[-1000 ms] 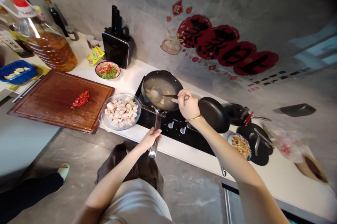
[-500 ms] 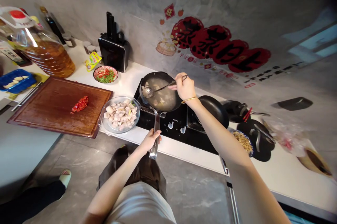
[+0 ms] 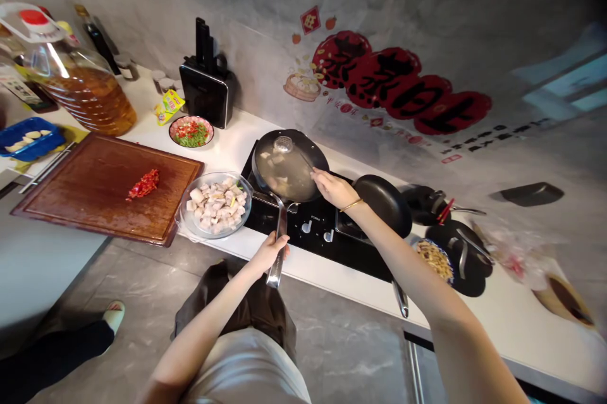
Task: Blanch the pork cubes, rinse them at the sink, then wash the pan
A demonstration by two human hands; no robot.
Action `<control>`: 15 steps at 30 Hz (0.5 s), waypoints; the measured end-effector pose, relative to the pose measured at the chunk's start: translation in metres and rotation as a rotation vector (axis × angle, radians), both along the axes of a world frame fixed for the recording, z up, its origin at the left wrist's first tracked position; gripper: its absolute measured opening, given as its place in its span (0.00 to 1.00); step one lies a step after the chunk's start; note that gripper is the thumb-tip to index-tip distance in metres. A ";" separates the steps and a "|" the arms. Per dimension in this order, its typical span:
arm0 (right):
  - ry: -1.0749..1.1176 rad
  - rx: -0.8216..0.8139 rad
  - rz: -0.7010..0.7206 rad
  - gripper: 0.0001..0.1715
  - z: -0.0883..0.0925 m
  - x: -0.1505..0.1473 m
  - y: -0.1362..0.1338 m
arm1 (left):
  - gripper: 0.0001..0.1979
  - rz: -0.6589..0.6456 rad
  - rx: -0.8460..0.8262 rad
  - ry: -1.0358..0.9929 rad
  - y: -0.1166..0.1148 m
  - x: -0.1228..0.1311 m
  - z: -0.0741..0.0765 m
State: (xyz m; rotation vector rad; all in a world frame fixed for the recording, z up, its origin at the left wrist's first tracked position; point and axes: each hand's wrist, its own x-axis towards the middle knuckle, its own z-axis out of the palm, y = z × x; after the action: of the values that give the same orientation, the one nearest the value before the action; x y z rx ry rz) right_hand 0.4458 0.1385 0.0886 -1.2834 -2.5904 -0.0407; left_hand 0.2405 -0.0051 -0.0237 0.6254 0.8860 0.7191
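A dark wok (image 3: 303,145) with cloudy broth and meat pieces stands on the black cooktop (image 3: 322,233). My left hand (image 3: 269,251) grips the wok's long metal handle (image 3: 279,246) at the counter's front edge. My right hand (image 3: 332,188) holds the handle of a slotted ladle (image 3: 283,145), whose bowl is raised over the wok's far side. Left of the wok sits a glass bowl of cubed meat (image 3: 215,205).
A wooden cutting board (image 3: 85,195) carries chopped red chili (image 3: 142,184). Behind it are an oil jug (image 3: 80,85), a knife block (image 3: 206,91) and a small bowl of chopped peppers (image 3: 191,131). A second black pan (image 3: 384,205) and dishes sit right of the cooktop. Another person's leg (image 3: 57,353) shows at the bottom left.
My right hand dropped from above the wok's far rim to its near right edge, and the ladle's bowl swung from the left side to the far side. My left hand stayed on the handle.
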 end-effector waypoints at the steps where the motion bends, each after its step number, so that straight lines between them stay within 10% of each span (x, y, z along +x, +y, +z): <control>1: 0.021 -0.012 -0.019 0.13 -0.002 -0.002 -0.003 | 0.19 -0.001 0.001 0.003 0.000 0.000 0.000; 8: 0.383 -0.121 -0.203 0.16 0.007 -0.034 -0.020 | 0.19 0.006 -0.030 0.027 0.001 -0.001 0.003; 15: 0.893 -0.305 -0.383 0.23 0.023 -0.064 0.018 | 0.20 0.003 -0.003 0.017 0.000 -0.001 0.000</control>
State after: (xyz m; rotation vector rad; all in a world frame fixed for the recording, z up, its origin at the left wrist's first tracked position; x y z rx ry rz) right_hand 0.3814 0.1560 0.1116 -1.4312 -1.6127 0.7084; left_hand 0.2393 -0.0048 -0.0235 0.6281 0.9039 0.7155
